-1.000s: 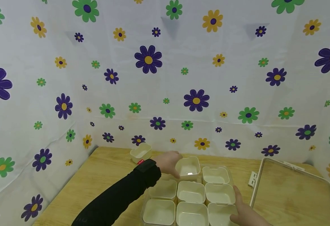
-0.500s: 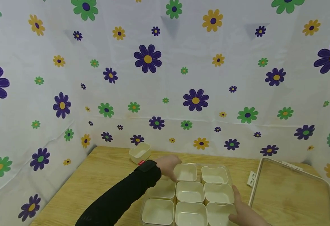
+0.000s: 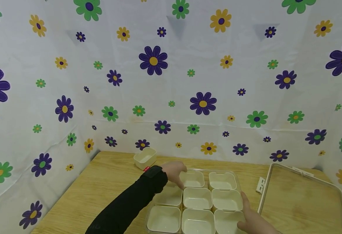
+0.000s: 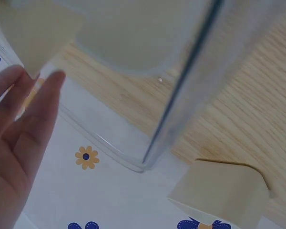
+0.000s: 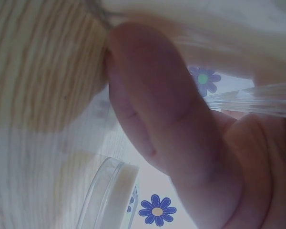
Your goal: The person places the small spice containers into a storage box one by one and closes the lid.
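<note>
Several cream cups stand in rows inside a clear container (image 3: 148, 218). My left hand (image 3: 173, 171) is at the back middle cup (image 3: 195, 179), fingers and thumb spread at its left side. In the left wrist view, the fingertips of the left hand (image 4: 24, 124) lie against or close to a cream cup (image 4: 40, 36), fairly straight. My right hand (image 3: 256, 218) holds the container's right side, thumb over the front right cup (image 3: 225, 221). The right wrist view shows the right hand (image 5: 181, 129) around a clear wall (image 5: 257, 99).
A loose cream cup (image 3: 145, 157), tilted, sits at the table's back left, behind the left wrist. To the right lies a clear lid (image 3: 302, 198) with a pale rim and white clips. A flowered cloth (image 3: 171, 81) hangs behind the wooden table (image 3: 86, 191).
The back middle cup has come down into the container's back row, and the left hand has lowered with it. Its fingers have since shifted slightly left. The right hand has kept its hold.
</note>
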